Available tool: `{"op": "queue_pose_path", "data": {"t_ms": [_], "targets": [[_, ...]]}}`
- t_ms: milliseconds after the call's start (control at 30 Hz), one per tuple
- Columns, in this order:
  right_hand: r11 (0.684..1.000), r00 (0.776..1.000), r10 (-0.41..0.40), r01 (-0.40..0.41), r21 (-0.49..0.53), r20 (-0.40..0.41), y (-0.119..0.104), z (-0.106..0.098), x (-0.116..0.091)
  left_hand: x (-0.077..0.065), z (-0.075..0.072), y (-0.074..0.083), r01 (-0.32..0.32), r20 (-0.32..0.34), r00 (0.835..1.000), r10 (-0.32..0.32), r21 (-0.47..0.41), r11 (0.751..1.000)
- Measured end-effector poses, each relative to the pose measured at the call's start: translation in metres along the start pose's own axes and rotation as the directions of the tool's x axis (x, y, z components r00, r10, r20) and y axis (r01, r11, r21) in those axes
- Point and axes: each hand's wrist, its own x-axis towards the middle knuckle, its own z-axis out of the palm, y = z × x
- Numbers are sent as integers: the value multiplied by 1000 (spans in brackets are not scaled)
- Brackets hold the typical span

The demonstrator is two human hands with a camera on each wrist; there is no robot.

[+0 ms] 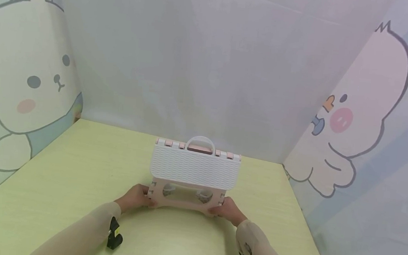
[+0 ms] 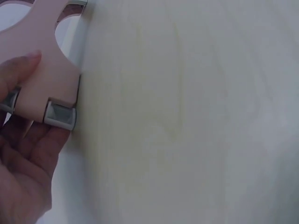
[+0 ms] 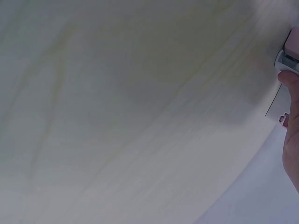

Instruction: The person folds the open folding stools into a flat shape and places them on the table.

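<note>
Since the wide, pale yellow table (image 1: 77,165) looks smooth, the white-and-pink plastic folding stool (image 1: 194,174) near its middle could skid if pushed harder on one side; whether its feet bear fully on the surface I cannot tell. Its white, weave-textured rectangular top panel (image 1: 194,166) slants down towards the person, above the pink plastic leg panel (image 1: 186,205) with its rounded cut-outs, so the stool could tip or swing if those two parts turn against each other.

Both hands are clamped on that leg panel: the left hand (image 1: 135,198) on its left edge, thumb on the face and fingers behind, and the right hand (image 1: 231,211) on the opposite edge. Neither holds the top or its white arched handle (image 1: 202,138) — the top therefore seems free to drop or flap if the grip shifts. The likeliest hurt, I judge, is a pinch — the left fingers (image 2: 49,144) sit right against a small grey-white hinge block (image 2: 60,115), which could nip them on closing.
</note>
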Motion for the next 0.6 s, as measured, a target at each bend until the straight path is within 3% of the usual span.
{"op": "queue_pose_path", "data": {"t_ms": [367,600], "targets": [[1000,1000,16,-16,3,-10,-5,0,-2,0,-1,5,16,-7,1000,-16,43,999],[1000,1000,7,-7,18,-4,-3,0,-1,1,0,1,10,0,1000,-10,27,1000]]}}
